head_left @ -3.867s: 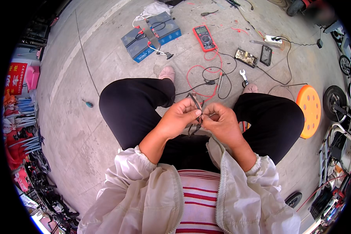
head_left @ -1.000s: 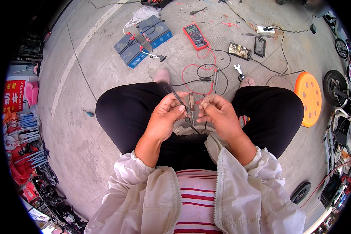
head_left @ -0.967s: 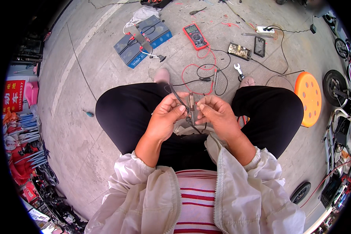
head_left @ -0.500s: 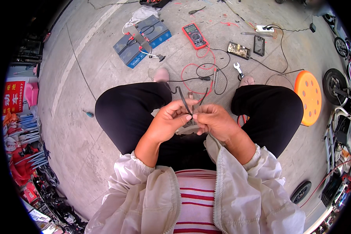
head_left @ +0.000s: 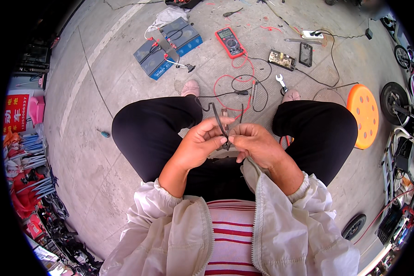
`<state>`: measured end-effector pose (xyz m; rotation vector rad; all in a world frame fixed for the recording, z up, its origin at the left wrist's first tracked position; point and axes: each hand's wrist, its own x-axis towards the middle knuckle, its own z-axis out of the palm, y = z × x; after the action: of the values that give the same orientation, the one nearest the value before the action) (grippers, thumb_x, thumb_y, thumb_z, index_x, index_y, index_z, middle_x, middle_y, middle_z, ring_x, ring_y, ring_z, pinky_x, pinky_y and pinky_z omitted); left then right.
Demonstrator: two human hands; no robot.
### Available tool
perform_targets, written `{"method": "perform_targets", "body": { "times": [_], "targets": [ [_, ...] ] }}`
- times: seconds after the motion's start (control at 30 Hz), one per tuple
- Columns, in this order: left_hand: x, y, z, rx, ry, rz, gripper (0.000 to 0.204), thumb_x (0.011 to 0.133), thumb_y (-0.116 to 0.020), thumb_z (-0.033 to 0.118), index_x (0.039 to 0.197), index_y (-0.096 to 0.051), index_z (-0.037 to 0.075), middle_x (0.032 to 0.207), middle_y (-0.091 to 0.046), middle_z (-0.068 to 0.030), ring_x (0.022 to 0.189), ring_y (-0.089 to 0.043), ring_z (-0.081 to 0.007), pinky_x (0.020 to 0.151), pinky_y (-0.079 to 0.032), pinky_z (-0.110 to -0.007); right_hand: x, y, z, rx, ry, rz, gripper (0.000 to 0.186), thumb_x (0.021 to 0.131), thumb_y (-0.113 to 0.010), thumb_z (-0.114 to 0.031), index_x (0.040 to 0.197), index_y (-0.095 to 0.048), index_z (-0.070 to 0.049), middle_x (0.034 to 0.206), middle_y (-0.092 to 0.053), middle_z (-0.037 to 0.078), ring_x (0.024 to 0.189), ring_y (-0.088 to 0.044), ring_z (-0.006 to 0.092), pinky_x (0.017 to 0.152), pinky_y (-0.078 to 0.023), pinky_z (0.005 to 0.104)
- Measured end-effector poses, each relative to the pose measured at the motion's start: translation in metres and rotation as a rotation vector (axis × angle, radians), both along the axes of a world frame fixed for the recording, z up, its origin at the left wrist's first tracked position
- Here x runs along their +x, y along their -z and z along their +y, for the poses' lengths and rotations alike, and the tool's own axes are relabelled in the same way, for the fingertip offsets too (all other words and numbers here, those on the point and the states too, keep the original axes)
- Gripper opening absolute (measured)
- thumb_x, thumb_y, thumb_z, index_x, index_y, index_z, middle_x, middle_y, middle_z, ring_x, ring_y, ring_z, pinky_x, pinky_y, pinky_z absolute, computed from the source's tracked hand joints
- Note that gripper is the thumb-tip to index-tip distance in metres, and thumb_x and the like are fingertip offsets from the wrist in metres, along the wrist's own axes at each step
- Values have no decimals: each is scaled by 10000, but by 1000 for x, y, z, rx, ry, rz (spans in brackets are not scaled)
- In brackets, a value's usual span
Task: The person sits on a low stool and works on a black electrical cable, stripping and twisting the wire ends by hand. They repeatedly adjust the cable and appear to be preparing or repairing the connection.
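Between my knees, my left hand [head_left: 201, 141] pinches a black cable [head_left: 219, 120], its thumb and forefinger closed on it. My right hand [head_left: 255, 143] meets it fingertip to fingertip, thumb and forefinger closed on the same cable's end. The fingers partly cover that end, so its finest details are hidden. From the left fingers the cable bends upward toward my left foot. Just beyond both hands lie the red and black test leads [head_left: 227, 76] of a red multimeter [head_left: 230, 43].
Two blue batteries [head_left: 154, 69] with wires lie ahead left. Ahead right are an opened circuit board case [head_left: 281, 60], a black cover [head_left: 305, 54], a white power strip [head_left: 312, 34] and a wrench [head_left: 280, 81]. An orange stool [head_left: 363, 116] stands right; a small screwdriver [head_left: 105, 134] lies left.
My right hand has shifted slightly, its lower fingers opening away from the left hand. The cable's bend between the fingers has changed a little. My left foot has turned slightly.
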<state>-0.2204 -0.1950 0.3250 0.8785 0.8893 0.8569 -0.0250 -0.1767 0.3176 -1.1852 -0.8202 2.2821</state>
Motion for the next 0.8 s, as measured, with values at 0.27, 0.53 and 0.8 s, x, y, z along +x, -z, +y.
{"method": "perform_targets", "body": {
  "times": [0.27, 0.53, 0.8],
  "targets": [
    [-2, -1, -1, 69, 109, 55, 454, 892, -524, -114, 1323, -528, 28, 1013, -594, -18, 953, -576, -80, 854, -462, -246, 3, 3, 1, -59, -15, 40, 110, 860, -630, -117, 877, -610, -10, 674, -507, -27, 554, -493, 62, 488, -483, 240],
    [9, 2, -1, 17, 5, 87, 508, 856, -519, -145, 1330, -501, 37, 1022, -596, -4, 947, -573, -63, 810, -465, -223, -15, -4, -15, 306, 101, -245, 102, 824, -620, -65, 779, -542, -15, 657, -528, -2, 587, -520, 56, 509, -452, 253],
    [14, 3, -3, 54, -165, 49, 541, 842, -546, -141, 1348, -489, 42, 1006, -589, -5, 910, -552, -54, 831, -456, -209, -28, -2, -27, 751, 221, -478, 173, 754, -664, 12, 856, -528, -24, 799, -533, 93, 629, -549, 169, 537, -453, 292]
  ]
}}
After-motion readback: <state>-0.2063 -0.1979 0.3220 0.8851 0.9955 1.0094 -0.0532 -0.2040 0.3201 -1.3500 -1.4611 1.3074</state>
